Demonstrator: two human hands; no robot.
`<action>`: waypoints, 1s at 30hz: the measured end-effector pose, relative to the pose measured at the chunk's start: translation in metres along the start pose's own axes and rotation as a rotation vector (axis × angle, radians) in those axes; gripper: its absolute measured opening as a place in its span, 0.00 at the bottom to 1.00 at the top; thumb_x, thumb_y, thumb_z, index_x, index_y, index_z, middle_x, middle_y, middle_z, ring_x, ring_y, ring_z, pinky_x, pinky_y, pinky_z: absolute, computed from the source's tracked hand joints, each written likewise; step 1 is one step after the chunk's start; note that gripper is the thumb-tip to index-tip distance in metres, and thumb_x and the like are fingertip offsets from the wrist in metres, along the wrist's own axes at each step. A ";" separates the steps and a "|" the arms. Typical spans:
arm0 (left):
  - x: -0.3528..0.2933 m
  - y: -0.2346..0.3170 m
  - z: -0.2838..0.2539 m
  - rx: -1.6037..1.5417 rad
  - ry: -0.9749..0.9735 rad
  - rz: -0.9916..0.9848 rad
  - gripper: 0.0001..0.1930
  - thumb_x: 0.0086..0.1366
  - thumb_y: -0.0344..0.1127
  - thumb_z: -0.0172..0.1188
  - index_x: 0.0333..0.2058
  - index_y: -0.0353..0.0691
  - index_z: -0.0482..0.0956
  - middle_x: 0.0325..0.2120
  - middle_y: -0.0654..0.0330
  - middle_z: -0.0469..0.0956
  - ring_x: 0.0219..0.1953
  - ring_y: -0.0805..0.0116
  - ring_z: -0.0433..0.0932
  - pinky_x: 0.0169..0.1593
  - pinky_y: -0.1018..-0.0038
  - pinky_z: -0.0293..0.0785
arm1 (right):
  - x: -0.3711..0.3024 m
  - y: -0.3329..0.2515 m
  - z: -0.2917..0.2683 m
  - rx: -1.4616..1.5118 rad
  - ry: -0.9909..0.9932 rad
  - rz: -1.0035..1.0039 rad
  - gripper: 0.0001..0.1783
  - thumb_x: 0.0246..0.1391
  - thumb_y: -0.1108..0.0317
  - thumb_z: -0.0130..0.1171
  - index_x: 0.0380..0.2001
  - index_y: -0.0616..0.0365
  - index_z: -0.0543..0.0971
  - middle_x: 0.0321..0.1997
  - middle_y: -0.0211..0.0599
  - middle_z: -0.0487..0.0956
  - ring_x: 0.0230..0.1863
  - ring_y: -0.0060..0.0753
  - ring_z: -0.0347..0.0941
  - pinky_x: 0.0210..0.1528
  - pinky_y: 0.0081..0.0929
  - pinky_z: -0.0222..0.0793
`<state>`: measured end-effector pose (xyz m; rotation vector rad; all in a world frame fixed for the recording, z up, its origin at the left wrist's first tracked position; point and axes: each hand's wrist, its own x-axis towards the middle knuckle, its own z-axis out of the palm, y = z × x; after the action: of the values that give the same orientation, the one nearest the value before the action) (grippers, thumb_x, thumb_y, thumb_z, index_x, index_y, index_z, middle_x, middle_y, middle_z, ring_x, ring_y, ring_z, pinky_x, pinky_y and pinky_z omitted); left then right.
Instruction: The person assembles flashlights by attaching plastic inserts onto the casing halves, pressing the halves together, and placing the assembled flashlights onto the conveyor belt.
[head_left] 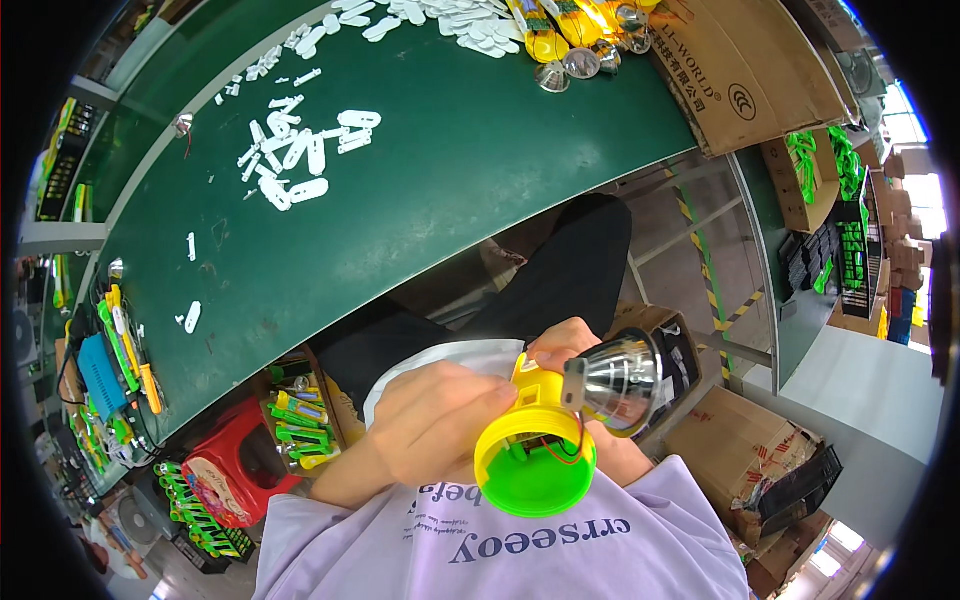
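Observation:
Close to my chest I hold a yellow and green flashlight housing [541, 484], its round open end facing up toward me. Thin red wires show inside that opening. A shiny silver reflector [622, 385] sits beside the housing on the right, off its open end. My left hand [432, 415] is closed on the yellow body from the left, fingertips against its side. Behind the body, my right hand [563, 345] grips it with bent fingers; the reflector and the housing hide part of that hand.
A green table [400, 220] lies ahead, with scattered white plastic pieces [300, 150] and yellow flashlights with reflectors [570, 45] at its far edge. A cardboard box [745, 75] stands far right. A red stool [225, 465] and a box of flashlights [300, 425] are at left.

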<state>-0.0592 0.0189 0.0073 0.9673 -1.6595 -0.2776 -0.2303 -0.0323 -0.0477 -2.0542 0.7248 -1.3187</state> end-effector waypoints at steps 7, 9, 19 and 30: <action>-0.001 0.000 0.003 -0.051 0.022 -0.014 0.20 0.48 0.35 0.72 0.37 0.27 0.79 0.28 0.51 0.80 0.23 0.60 0.80 0.24 0.74 0.77 | 0.006 -0.008 0.000 -0.011 0.026 0.036 0.14 0.20 0.68 0.62 0.18 0.60 0.73 0.23 0.36 0.74 0.23 0.37 0.72 0.22 0.28 0.68; -0.002 0.000 0.002 -0.059 0.008 0.001 0.21 0.49 0.37 0.72 0.37 0.26 0.79 0.28 0.51 0.80 0.23 0.60 0.80 0.24 0.74 0.77 | 0.006 -0.005 -0.002 -0.028 0.000 -0.049 0.14 0.20 0.68 0.63 0.18 0.60 0.73 0.23 0.37 0.74 0.23 0.37 0.73 0.22 0.28 0.69; -0.001 0.002 0.007 -0.059 0.018 0.017 0.18 0.50 0.36 0.69 0.34 0.26 0.79 0.27 0.51 0.80 0.22 0.61 0.79 0.24 0.74 0.76 | -0.003 -0.001 0.008 0.069 0.119 0.030 0.11 0.29 0.71 0.65 0.15 0.59 0.71 0.20 0.34 0.73 0.20 0.35 0.70 0.20 0.26 0.65; 0.003 0.007 0.013 -0.023 0.042 -0.028 0.18 0.47 0.35 0.71 0.35 0.29 0.79 0.27 0.54 0.79 0.23 0.61 0.79 0.26 0.74 0.76 | -0.024 0.026 -0.020 0.238 -0.191 -0.064 0.24 0.44 0.61 0.70 0.41 0.58 0.71 0.38 0.45 0.76 0.39 0.41 0.74 0.39 0.32 0.74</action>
<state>-0.0743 0.0168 0.0095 0.9738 -1.6021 -0.2924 -0.2612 -0.0368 -0.0745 -1.9885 0.4006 -1.1612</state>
